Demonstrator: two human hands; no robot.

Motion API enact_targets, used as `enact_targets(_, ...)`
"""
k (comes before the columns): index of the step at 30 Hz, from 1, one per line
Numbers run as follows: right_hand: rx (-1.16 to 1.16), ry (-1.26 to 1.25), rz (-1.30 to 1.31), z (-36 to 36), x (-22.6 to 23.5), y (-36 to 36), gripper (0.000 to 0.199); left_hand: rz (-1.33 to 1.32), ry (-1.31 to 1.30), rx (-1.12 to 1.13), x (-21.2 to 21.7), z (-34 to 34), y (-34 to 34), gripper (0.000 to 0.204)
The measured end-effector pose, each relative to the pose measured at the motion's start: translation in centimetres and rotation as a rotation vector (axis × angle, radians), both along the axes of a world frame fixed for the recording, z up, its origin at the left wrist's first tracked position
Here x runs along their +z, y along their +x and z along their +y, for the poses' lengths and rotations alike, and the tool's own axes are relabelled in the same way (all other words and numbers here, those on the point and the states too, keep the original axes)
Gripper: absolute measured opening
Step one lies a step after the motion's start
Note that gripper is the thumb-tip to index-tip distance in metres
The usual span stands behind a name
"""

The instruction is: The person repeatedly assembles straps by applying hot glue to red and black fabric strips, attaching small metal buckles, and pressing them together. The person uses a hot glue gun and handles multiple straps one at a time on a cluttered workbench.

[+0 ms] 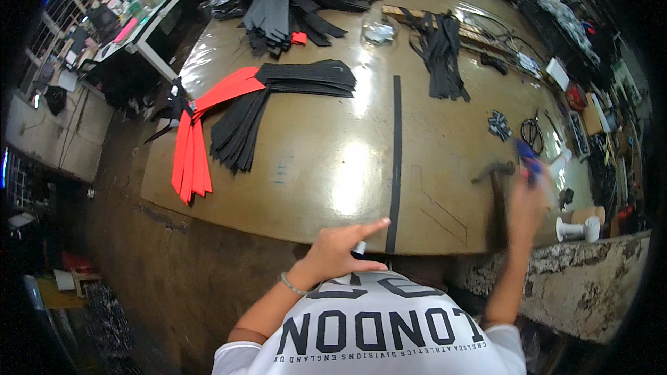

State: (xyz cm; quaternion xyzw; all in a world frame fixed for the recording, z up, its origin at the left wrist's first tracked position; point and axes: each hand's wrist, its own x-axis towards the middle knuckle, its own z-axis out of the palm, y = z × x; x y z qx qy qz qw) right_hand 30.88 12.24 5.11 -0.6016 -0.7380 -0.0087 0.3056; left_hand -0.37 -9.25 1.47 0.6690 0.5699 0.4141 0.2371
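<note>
A long black strip (396, 160) lies on the table, running away from its near edge. At the strip's near end my left hand (340, 250) has its index finger stretched out to touch or nearly touch it. The thumb is apart, and a small white thing (360, 247) shows between thumb and fingers; whether it is gripped is unclear. Over the table's right side my right hand (528, 201) is smeared by motion. A blue and dark thing (530, 157), perhaps a tool's handles, is at its fingertips. Beside this hand lies a hammer (496, 175).
Red and black strip bundles (306, 78) lie at left, with more dark strips (271, 10) behind. Another black bundle (443, 55) is at back right. Small dark pieces (499, 125), a black cord loop (532, 133) and a white spool (577, 229) are on the right.
</note>
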Motion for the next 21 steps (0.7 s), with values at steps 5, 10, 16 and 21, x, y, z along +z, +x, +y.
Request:
enact_targets(5,-0.370,0.086,0.345,6.3,-7.1,14.3,0.052,0.214,0.134,0.644,2.5,4.9,-11.4,0.025)
enact_targets(10,-0.633,-0.393,-0.231,0.3,-4.9,16.3,0.061,0.660,-0.223,1.014,2.6,9.0,-23.8,0.042)
enact_targets(16,-0.545,-0.356,0.036,-7.2,0.1,9.7,0.060,0.688,-0.250,1.055,2.2,7.4,-30.8,0.024)
enact_targets(21,-0.475,-0.423,0.206,-7.8,0.0,8.1,0.049,0.581,-0.094,0.930,2.8,8.5,-29.8,0.030)
